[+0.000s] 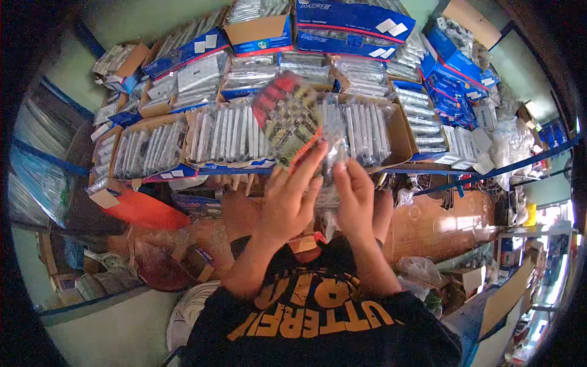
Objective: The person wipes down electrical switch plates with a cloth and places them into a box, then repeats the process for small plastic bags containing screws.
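My left hand [293, 199] is closed around the lower edge of a red, yellow and black printed packet [287, 116], which is blurred. Close by on the right, my right hand [354, 192] pinches a clear plastic wrapper [335, 153] between thumb and finger. What the wrapper holds is too blurred to tell. Both hands are in front of open boxes of plastic-wrapped flat white pieces [226, 133], standing on edge in rows.
Blue MPE boxes [354, 24] are stacked at the back of the shelf. An orange-red object [147, 208] juts out at the left. Below are a tiled floor [428, 220] and a dark red stool [162, 266]; a cardboard box [504, 300] stands at lower right.
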A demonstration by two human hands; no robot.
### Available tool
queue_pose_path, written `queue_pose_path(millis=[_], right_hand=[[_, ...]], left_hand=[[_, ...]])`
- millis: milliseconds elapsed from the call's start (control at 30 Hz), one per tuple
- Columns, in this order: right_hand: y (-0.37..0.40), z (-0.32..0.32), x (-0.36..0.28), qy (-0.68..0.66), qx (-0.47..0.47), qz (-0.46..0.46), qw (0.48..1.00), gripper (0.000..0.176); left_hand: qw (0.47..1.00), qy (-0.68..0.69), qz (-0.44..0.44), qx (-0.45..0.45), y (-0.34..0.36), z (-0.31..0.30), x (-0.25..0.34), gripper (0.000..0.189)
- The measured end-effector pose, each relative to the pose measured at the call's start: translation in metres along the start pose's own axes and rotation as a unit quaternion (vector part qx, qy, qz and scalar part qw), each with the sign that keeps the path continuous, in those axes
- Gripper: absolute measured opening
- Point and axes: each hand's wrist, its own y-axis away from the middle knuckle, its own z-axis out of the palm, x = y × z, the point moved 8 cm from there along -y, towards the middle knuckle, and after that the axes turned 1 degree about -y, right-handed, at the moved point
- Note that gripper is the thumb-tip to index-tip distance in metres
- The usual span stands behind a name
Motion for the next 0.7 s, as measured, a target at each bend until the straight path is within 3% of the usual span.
queue_pose_path(millis=[67, 100, 133, 167, 233, 300, 367, 400, 500, 567, 600, 667, 700], right_hand=[[-0.013, -0.011, -0.02, 0.059, 0.0, 0.004, 0.998, 0.019], [-0.025, -0.014, -0.027, 0.079, 0.021, -0.025, 0.996, 0.026], [-0.037, -0.016, -0.047, 0.111, 0.042, -0.067, 0.991, 0.028], [-0.051, -0.017, -0.07, 0.143, 0.062, -0.11, 0.982, 0.031], [-0.098, -0.032, -0.096, 0.213, 0.067, -0.151, 0.963, 0.034], [-0.156, -0.031, -0.145, 0.263, 0.114, -0.315, 0.905, 0.037], [-0.221, -0.014, -0.19, 0.375, 0.11, -0.365, 0.845, 0.029], [-0.265, -0.012, -0.198, 0.427, 0.118, -0.366, 0.818, 0.027], [-0.398, 0.005, -0.208, 0.561, 0.148, -0.41, 0.703, 0.038], [-0.434, 0.023, -0.197, 0.527, 0.115, -0.34, 0.771, 0.034], [-0.45, 0.025, -0.19, 0.523, 0.117, -0.344, 0.771, 0.034], [-0.483, 0.051, -0.153, 0.654, -0.045, -0.302, 0.692, 0.027], [-0.481, 0.059, -0.151, 0.653, -0.045, -0.304, 0.692, 0.027]], left_hand=[[0.999, 0.02, -0.017, 0.019, 0.013, 0.009, 0.004, 0.05], [0.998, 0.04, -0.035, 0.04, 0.017, 0.015, -0.003, 0.051], [0.993, 0.061, 0.009, 0.101, 0.02, 0.016, -0.006, 0.056], [0.993, 0.061, 0.012, 0.102, 0.024, 0.019, -0.01, 0.056], [0.988, 0.151, -0.018, -0.021, 0.032, 0.04, -0.018, 0.055], [0.986, 0.163, -0.005, -0.035, 0.035, 0.038, -0.018, 0.051], [0.941, 0.167, -0.188, -0.227, 0.051, 0.053, -0.037, 0.043], [0.957, 0.198, -0.147, -0.155, 0.055, 0.051, -0.041, 0.041], [0.96, 0.236, -0.13, -0.081, 0.062, 0.046, -0.044, 0.037], [0.955, 0.255, -0.126, -0.086, 0.073, 0.057, -0.048, 0.035], [0.944, 0.281, -0.148, -0.088, 0.077, 0.06, -0.048, 0.035], [0.932, 0.305, -0.167, -0.102, 0.078, 0.059, -0.052, 0.036], [0.933, 0.302, -0.165, -0.101, 0.079, 0.056, -0.054, 0.036]])
